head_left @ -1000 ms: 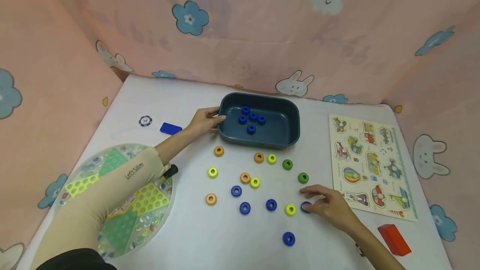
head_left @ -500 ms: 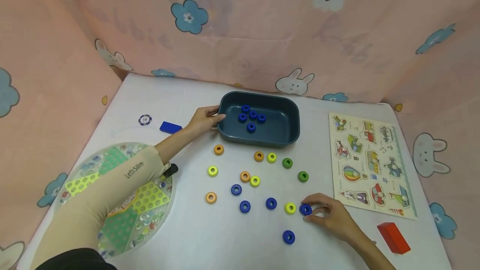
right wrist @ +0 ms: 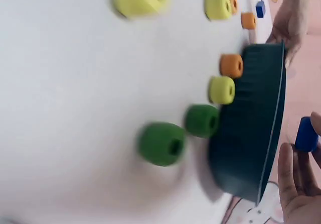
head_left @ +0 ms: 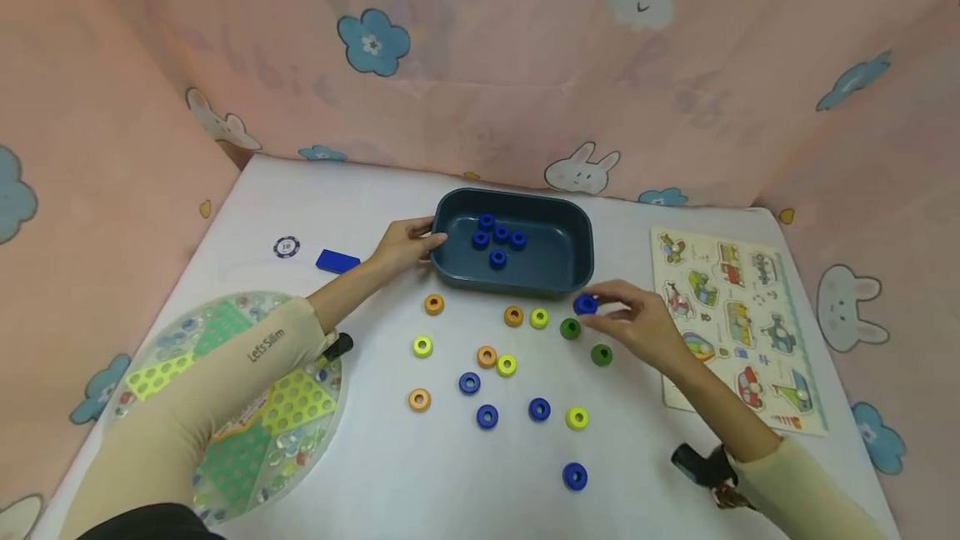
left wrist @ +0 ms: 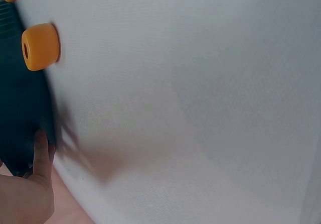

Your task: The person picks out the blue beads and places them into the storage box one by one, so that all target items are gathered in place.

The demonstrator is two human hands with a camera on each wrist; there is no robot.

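A dark teal rectangular tray (head_left: 555, 261) stands at the back of the table, with several blue beads (head_left: 498, 258) inside it. My left hand (head_left: 405, 245) grips its left end, thumb over the rim; the left wrist view shows those fingers against the tray wall. Between the thumb and fingers of my right hand (head_left: 633, 319) a blue ring-shaped bead (head_left: 586, 305) is pinched, raised just in front of the tray's near right corner. Below it lie two green beads (head_left: 570, 328). In the right wrist view this blue bead (right wrist: 306, 134) shows at the fingertips.
Loose orange (head_left: 419, 400), yellow (head_left: 577, 417) and blue beads (head_left: 575, 477) lie across the middle. A round patterned game board (head_left: 240, 448) is under the left forearm, with a blue block (head_left: 337, 262) and poker chip (head_left: 287, 247) beyond. A picture puzzle board (head_left: 701, 327) lies right.
My right hand has picked up the blue bead beside the front yellow one and carried it up and left toward the tray. The left hand keeps its hold on the tray.
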